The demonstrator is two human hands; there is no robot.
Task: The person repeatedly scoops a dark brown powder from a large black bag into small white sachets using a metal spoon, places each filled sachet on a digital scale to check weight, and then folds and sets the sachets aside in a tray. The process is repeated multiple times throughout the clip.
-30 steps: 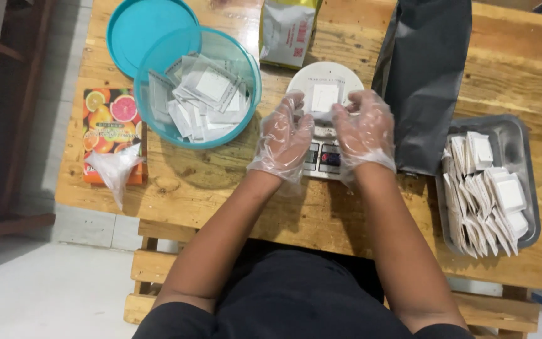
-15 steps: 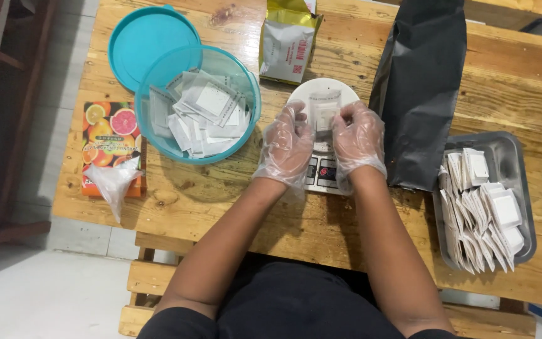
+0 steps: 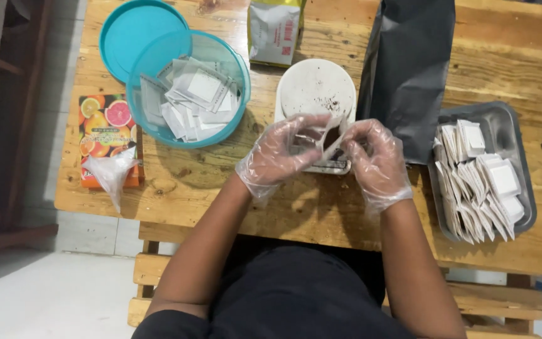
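Both gloved hands, left hand and right hand, had lifted the small sachet off the white scale; fingers pinched its edges, holding it open.

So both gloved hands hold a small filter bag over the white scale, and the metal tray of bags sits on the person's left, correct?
Not quite: the head view shows the metal tray on the person's right. The left hand and right hand do hold the filter bag over the white scale.
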